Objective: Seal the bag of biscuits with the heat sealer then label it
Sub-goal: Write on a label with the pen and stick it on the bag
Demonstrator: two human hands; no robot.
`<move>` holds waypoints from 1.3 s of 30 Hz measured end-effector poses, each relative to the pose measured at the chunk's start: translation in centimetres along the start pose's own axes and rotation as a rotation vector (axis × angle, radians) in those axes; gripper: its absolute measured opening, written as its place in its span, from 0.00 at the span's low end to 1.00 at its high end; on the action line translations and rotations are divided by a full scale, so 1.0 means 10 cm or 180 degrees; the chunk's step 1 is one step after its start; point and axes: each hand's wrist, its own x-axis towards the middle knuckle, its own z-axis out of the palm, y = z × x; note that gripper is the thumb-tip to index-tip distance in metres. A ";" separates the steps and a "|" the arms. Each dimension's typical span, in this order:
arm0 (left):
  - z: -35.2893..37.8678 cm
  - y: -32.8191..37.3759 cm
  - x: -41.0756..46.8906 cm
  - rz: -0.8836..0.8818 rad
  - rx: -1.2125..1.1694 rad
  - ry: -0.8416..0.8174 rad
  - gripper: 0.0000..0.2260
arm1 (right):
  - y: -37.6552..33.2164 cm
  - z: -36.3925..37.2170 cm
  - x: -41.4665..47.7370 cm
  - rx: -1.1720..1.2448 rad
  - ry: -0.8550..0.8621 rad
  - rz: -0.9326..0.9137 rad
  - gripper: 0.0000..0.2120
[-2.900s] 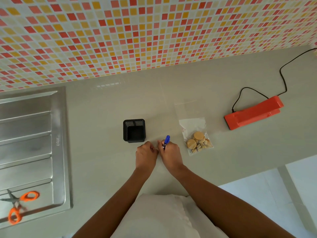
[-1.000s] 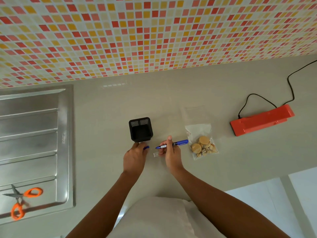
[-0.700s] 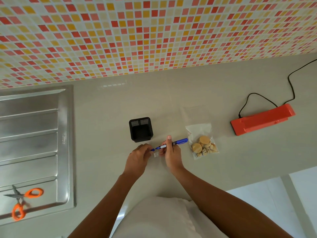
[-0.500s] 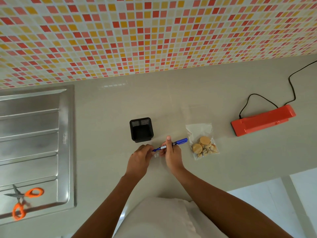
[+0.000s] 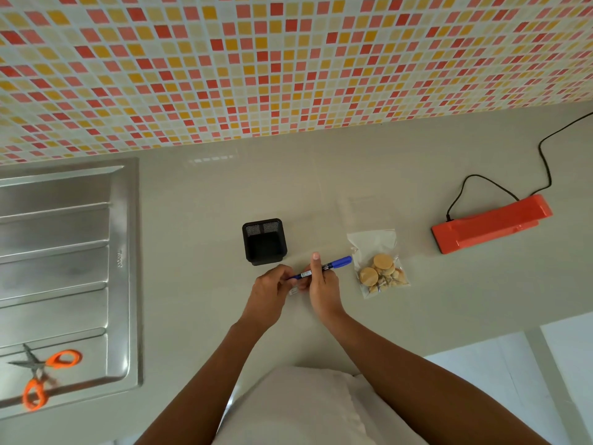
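We see the tiled wall (image 5: 288, 59) across the top and the grey worktop (image 5: 385, 316) below it. The steel sink drainer (image 5: 64, 252) fills the nine o'clock side, with orange-handled scissors (image 5: 41, 377) lying on it at eight o'clock. The orange heat sealer (image 5: 491, 224) lies at three o'clock, lid down, its black cord (image 5: 545, 162) running off toward two o'clock. The bag of biscuits (image 5: 377, 264) lies flat on the worktop between the sealer and our hands, well apart from the sealer. A black mesh pot (image 5: 264, 240) stands just at eleven o'clock of the hands. Our right hand (image 5: 324, 287) has its fingers clenched around a blue marker (image 5: 324, 268), whose far end points toward the bag. Our left hand (image 5: 269, 293) meets the marker's near end, fingers pinched there. A small white label (image 5: 293, 292) lies between the hands.
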 end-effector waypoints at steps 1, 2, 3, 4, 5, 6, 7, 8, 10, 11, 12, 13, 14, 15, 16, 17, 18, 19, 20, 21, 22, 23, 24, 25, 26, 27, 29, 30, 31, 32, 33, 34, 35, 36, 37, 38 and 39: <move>0.00 0.01 0.01 -0.0134 -0.0225 0.0011 0.02 | 0.00 0.00 0.00 -0.0035 -0.0001 0.0017 0.31; -0.01 0.02 0.01 -0.0297 -0.0472 0.0007 0.03 | -0.01 0.00 -0.01 -0.0062 -0.0007 0.0030 0.31; -0.03 0.02 0.02 -0.0450 -0.0727 -0.0021 0.04 | -0.01 0.00 -0.01 -0.0072 -0.0015 0.0033 0.30; -0.04 0.02 0.02 -0.0555 -0.0936 -0.0066 0.05 | -0.01 0.01 -0.02 -0.0061 -0.0024 0.0021 0.29; -0.05 0.01 0.02 -0.0615 -0.1075 -0.0113 0.06 | -0.01 0.01 -0.03 -0.0036 -0.0026 0.0002 0.28; -0.06 0.01 0.02 -0.0648 -0.1158 -0.0163 0.07 | 0.00 0.02 -0.03 0.0008 -0.0019 0.0002 0.27; -0.06 0.00 0.03 -0.0675 -0.1222 -0.0209 0.07 | 0.00 0.02 -0.03 0.0058 -0.0001 0.0026 0.27; -0.05 0.00 0.03 -0.0704 -0.1271 -0.0242 0.08 | 0.01 0.03 -0.02 0.0101 0.0024 0.0059 0.26; -0.03 0.01 0.04 -0.0768 -0.1326 -0.0299 0.09 | 0.05 0.03 -0.01 0.0174 0.0044 0.0113 0.27; -0.02 0.02 0.04 -0.0775 -0.1321 -0.0322 0.09 | 0.06 0.03 -0.01 0.0213 0.0033 0.0137 0.27; -0.01 0.02 0.04 -0.0761 -0.1303 -0.0335 0.10 | 0.07 0.03 -0.02 0.0260 0.0028 0.0153 0.27; -0.01 0.01 0.03 -0.0746 -0.1286 -0.0338 0.11 | 0.08 0.04 -0.02 0.0304 0.0034 0.0160 0.26; -0.01 0.01 0.03 -0.0737 -0.1274 -0.0335 0.13 | 0.08 0.04 -0.03 0.0341 0.0039 0.0162 0.26; 0.00 0.01 0.02 -0.0743 -0.1259 -0.0324 0.13 | 0.07 0.04 -0.04 0.0367 0.0026 0.0152 0.25; -0.01 0.03 0.01 -0.0754 -0.1238 -0.0313 0.14 | 0.07 0.03 -0.04 0.0369 -0.0007 0.0139 0.24; -0.02 0.05 0.00 -0.0768 -0.1207 -0.0299 0.14 | 0.07 0.03 -0.03 0.0356 -0.0045 0.0121 0.24; -0.03 0.08 0.00 -0.0773 -0.1180 -0.0274 0.13 | 0.08 0.02 -0.03 0.0357 -0.0095 0.0103 0.25; -0.05 0.11 0.00 -0.0775 -0.1147 -0.0234 0.12 | 0.08 0.01 -0.02 0.0387 -0.0164 0.0059 0.24; -0.08 0.15 0.00 -0.0760 -0.1099 -0.0188 0.12 | 0.08 0.00 -0.03 0.0436 -0.0246 -0.0023 0.23; -0.12 0.19 0.00 -0.0720 -0.1008 -0.0131 0.11 | 0.08 -0.01 -0.04 0.0476 -0.0340 -0.0161 0.23; -0.17 0.23 -0.01 -0.0650 -0.0880 -0.0058 0.10 | 0.08 -0.03 -0.05 0.0469 -0.0437 -0.0326 0.23; -0.22 0.28 -0.03 -0.0559 -0.0727 0.0041 0.09 | 0.08 -0.05 -0.06 0.0432 -0.0527 -0.0492 0.24; -0.28 0.33 -0.06 -0.0446 -0.0584 0.0153 0.07 | 0.09 -0.07 -0.06 0.0386 -0.0597 -0.0619 0.23; -0.34 0.37 -0.10 -0.0316 -0.0453 0.0265 0.06 | 0.08 -0.08 -0.08 0.0363 -0.0663 -0.0693 0.21; -0.40 0.42 -0.15 -0.0188 -0.0366 0.0372 0.05 | 0.07 -0.10 -0.10 0.0328 -0.0721 -0.0722 0.18; -0.45 0.47 -0.21 -0.0096 -0.0336 0.0489 0.05 | 0.06 -0.11 -0.11 0.0263 -0.0776 -0.0744 0.14; -0.56 0.55 -0.31 -0.0124 -0.0498 0.0754 0.04 | 0.07 -0.11 -0.14 -0.0012 -0.0850 -0.0828 0.12; -0.63 0.59 -0.34 -0.0201 -0.0632 0.0891 0.05 | 0.08 -0.09 -0.14 -0.0183 -0.0844 -0.0897 0.12; -0.70 0.63 -0.36 -0.0256 -0.0754 0.1025 0.05 | 0.10 -0.07 -0.13 -0.0351 -0.0805 -0.0959 0.11; -0.78 0.66 -0.37 -0.0271 -0.0853 0.1152 0.05 | 0.12 -0.06 -0.11 -0.0509 -0.0739 -0.1008 0.09; -0.85 0.70 -0.37 -0.0246 -0.0927 0.1273 0.06 | 0.13 -0.04 -0.10 -0.0641 -0.0691 -0.1051 0.06; -0.92 0.73 -0.37 -0.0196 -0.0981 0.1393 0.05 | 0.15 -0.03 -0.09 -0.0784 -0.0667 -0.1105 0.06; -0.98 0.76 -0.36 -0.0147 -0.1022 0.1506 0.05 | 0.16 -0.02 -0.08 -0.0911 -0.0675 -0.1179 0.07; -1.05 0.78 -0.34 -0.0097 -0.1048 0.1614 0.05 | 0.17 -0.01 -0.08 -0.1034 -0.0681 -0.1230 0.09; -1.11 0.79 -0.32 -0.0041 -0.1042 0.1707 0.05 | 0.17 -0.01 -0.07 -0.1106 -0.0700 -0.1270 0.11; -1.17 0.79 -0.30 0.0022 -0.0970 0.1786 0.05 | 0.17 -0.02 -0.08 -0.1152 -0.0713 -0.1299 0.12; -1.22 0.78 -0.27 0.0096 -0.0814 0.1855 0.05 | 0.17 -0.02 -0.08 -0.1176 -0.0721 -0.1333 0.12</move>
